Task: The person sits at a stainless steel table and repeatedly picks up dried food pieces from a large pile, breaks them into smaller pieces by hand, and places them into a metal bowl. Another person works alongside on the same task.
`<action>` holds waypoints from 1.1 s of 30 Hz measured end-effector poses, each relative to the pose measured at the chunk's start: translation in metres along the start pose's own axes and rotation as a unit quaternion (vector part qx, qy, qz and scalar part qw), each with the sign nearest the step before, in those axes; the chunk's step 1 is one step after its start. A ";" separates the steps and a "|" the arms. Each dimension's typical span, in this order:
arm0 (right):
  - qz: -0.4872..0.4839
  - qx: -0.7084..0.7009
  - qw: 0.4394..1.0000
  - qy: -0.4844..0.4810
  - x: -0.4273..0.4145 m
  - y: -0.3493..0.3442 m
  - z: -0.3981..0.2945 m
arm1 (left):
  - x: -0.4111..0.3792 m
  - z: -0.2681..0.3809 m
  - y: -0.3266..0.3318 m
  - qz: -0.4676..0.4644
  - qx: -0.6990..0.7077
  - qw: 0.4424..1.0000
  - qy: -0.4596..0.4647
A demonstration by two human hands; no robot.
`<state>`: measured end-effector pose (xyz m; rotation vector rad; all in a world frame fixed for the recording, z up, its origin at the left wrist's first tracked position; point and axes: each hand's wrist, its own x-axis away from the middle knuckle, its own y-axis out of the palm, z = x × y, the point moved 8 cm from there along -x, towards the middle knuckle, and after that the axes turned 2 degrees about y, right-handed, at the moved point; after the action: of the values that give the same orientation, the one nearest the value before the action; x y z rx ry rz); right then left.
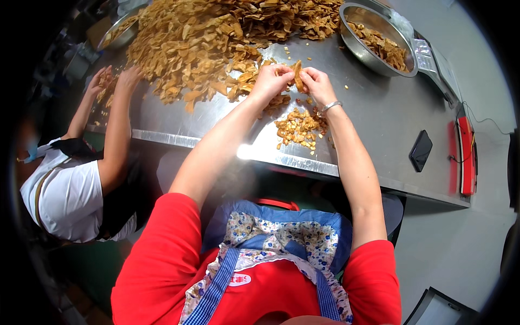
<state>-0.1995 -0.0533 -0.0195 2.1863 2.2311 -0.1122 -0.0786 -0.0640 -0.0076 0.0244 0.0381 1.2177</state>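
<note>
Between the fingertips of both hands is a long, wrinkled brown dried piece, held upright over the steel table. My left hand pinches at its left side, and some brown material shows within the curled fingers. My right hand, with a silver bangle at the wrist, grips the right side. Below the hands lies a small heap of yellow-brown seed-like bits. A large pile of similar dried pieces spreads from beside my left hand to the far side.
A steel bowl of brown pieces stands at the far right. A dark phone and a red object with a cable are at the right. At left, a co-worker's hands are by the pile, near another bowl.
</note>
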 end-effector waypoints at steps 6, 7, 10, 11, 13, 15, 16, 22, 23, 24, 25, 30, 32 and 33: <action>-0.005 -0.021 1.000 0.004 0.003 0.004 -0.006 | 0.002 0.003 0.000 0.016 0.021 1.000 -0.004; -0.010 -0.044 0.999 0.008 0.004 0.004 -0.004 | 0.003 0.000 0.001 0.015 0.057 0.998 -0.025; 0.027 0.003 0.999 0.020 0.004 -0.001 -0.003 | 0.000 -0.003 0.000 0.044 0.082 0.996 0.001; 0.049 0.053 0.997 0.024 0.005 -0.004 -0.005 | -0.002 -0.004 -0.001 0.061 0.071 0.995 0.022; 0.129 0.294 0.943 -0.089 0.022 0.000 -0.054 | -0.003 -0.001 -0.010 0.104 -0.005 0.992 0.072; 0.157 0.419 0.885 -0.131 0.035 0.006 -0.078 | -0.002 0.004 -0.016 0.137 -0.057 0.985 0.093; 0.157 0.463 0.860 -0.147 0.038 0.011 -0.080 | -0.001 0.006 -0.015 0.137 -0.056 0.985 0.094; 0.084 0.531 0.829 -0.155 0.035 0.033 -0.065 | 0.001 0.007 -0.013 0.132 -0.054 0.984 0.103; 0.077 0.524 0.832 -0.166 0.035 0.035 -0.065 | 0.001 0.006 -0.013 0.133 -0.051 0.984 0.106; 0.069 0.523 0.835 -0.158 0.035 0.037 -0.063 | 0.002 0.005 -0.014 0.134 -0.049 0.984 0.108; 0.068 0.522 0.837 -0.150 0.034 0.038 -0.062 | 0.002 0.005 -0.015 0.136 -0.047 0.983 0.111; 0.061 0.455 0.882 -0.106 0.031 0.032 -0.051 | 0.008 0.010 -0.014 0.151 -0.066 0.977 0.138; 0.047 0.404 0.907 -0.108 0.028 0.028 -0.043 | 0.009 0.010 -0.012 0.142 -0.048 0.981 0.120; 0.038 0.378 0.919 -0.109 0.026 0.028 -0.042 | 0.010 0.010 -0.012 0.135 -0.034 0.985 0.106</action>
<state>-0.1701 -0.0238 0.0201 2.3767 2.1857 -1.3459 -0.0638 -0.0590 0.0014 -0.1650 0.1837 1.4891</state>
